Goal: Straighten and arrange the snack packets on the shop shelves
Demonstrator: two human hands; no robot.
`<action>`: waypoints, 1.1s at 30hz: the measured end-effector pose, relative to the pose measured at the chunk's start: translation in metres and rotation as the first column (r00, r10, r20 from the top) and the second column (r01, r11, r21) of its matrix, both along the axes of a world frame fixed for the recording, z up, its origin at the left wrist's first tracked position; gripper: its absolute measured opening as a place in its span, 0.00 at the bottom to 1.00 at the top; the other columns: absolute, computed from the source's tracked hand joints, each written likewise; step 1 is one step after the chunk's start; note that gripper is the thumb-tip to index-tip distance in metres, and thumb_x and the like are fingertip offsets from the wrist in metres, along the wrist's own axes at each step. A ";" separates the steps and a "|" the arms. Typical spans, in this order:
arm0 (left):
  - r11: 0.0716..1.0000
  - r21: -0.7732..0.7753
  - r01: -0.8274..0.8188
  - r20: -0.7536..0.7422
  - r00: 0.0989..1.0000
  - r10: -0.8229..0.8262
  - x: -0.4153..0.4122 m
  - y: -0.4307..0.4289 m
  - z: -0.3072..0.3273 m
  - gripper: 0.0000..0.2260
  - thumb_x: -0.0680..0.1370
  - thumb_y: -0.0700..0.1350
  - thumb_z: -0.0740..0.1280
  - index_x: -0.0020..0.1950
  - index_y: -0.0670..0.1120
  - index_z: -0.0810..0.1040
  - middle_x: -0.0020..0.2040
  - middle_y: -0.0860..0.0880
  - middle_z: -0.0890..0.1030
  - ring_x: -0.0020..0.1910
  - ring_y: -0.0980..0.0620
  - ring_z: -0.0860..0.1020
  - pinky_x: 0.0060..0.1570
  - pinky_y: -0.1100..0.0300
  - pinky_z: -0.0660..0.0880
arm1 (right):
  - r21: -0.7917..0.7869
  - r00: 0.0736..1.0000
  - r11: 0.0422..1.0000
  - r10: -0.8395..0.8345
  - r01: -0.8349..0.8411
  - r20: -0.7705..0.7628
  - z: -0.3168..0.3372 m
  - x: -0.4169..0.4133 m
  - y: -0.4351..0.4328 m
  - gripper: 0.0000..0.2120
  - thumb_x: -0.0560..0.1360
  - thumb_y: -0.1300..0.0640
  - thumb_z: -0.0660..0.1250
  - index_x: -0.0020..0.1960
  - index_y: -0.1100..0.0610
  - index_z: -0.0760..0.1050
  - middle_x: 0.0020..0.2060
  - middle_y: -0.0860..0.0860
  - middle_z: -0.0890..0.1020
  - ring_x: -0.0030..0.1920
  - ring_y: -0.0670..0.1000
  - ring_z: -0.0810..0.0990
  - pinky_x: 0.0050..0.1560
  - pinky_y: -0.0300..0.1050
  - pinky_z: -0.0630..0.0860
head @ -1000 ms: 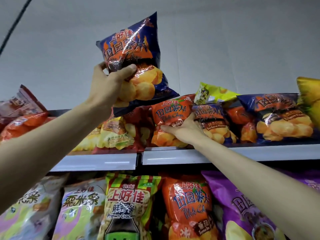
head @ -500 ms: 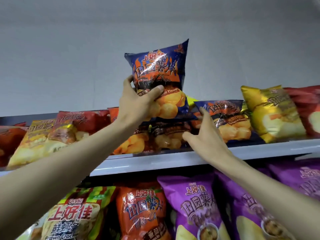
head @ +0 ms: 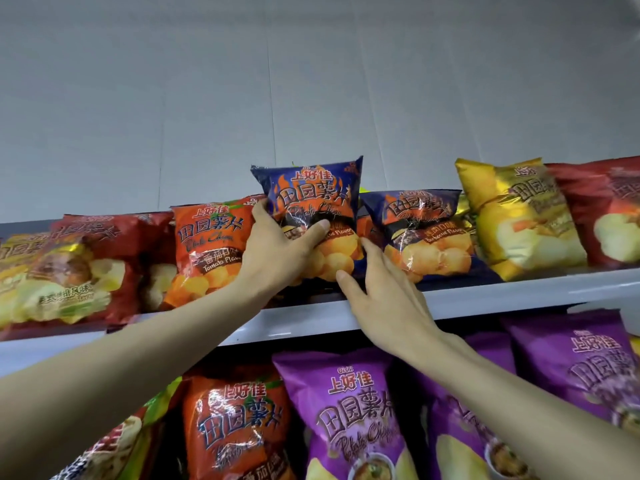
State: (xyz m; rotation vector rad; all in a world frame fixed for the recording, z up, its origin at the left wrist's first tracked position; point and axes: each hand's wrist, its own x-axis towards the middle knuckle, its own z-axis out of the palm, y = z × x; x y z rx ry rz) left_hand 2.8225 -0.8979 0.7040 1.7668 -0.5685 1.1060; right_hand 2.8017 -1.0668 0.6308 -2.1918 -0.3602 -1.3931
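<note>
Two hands are at the top shelf [head: 519, 292], frame centre. Left hand [head: 277, 251] grips an upright blue packet [head: 311, 192] reading "Potato Chips", fingers [head: 259, 210] curled round it. Right hand [head: 388, 299] has straight fingers touching its lower right corner. Beside it, right, a second packet [head: 426, 230] reads "Barbecue Flavor"; left, an orange packet [head: 207, 244] reads "Tomato Flavor".

The left hand [head: 277, 251] has brought the blue barbecue chips packet [head: 311, 199] down onto the top shelf [head: 485, 299]; the right hand [head: 384, 296] now touches its lower corner.
</note>
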 end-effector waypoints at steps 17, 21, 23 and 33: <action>0.905 0.425 -0.016 -0.168 0.981 0.096 0.008 0.041 0.004 0.28 0.79 0.64 0.70 0.72 0.50 0.70 0.61 0.49 0.81 0.47 0.55 0.80 0.39 0.67 0.75 | -0.084 0.967 0.981 -0.186 0.174 -0.174 0.011 -0.020 0.002 0.26 0.83 0.34 0.55 0.69 0.50 0.73 0.59 0.56 0.79 0.62 0.60 0.75 0.58 0.57 0.75; 0.880 0.472 -0.052 -0.157 0.977 0.142 0.005 0.044 0.001 0.29 0.79 0.66 0.69 0.73 0.50 0.70 0.63 0.48 0.81 0.55 0.48 0.80 0.51 0.56 0.73 | -0.153 0.958 0.970 -0.215 0.187 -0.190 0.012 -0.026 0.003 0.24 0.83 0.36 0.55 0.67 0.53 0.74 0.58 0.56 0.80 0.61 0.61 0.76 0.58 0.59 0.77; 0.873 0.484 -0.062 -0.158 0.975 0.157 0.004 0.046 0.002 0.27 0.78 0.66 0.69 0.70 0.51 0.72 0.60 0.51 0.82 0.51 0.53 0.80 0.47 0.57 0.73 | -0.174 0.959 0.968 -0.214 0.183 -0.185 0.014 -0.028 0.003 0.23 0.83 0.36 0.56 0.64 0.53 0.74 0.56 0.55 0.81 0.59 0.60 0.77 0.57 0.59 0.78; 0.805 0.538 -0.251 -0.036 0.947 0.320 -0.021 0.041 0.012 0.29 0.77 0.66 0.71 0.71 0.53 0.70 0.60 0.50 0.82 0.54 0.46 0.80 0.54 0.51 0.74 | -0.362 0.961 0.911 -0.254 0.198 -0.112 0.022 -0.029 -0.021 0.24 0.83 0.35 0.56 0.60 0.55 0.76 0.54 0.55 0.81 0.57 0.60 0.79 0.54 0.58 0.78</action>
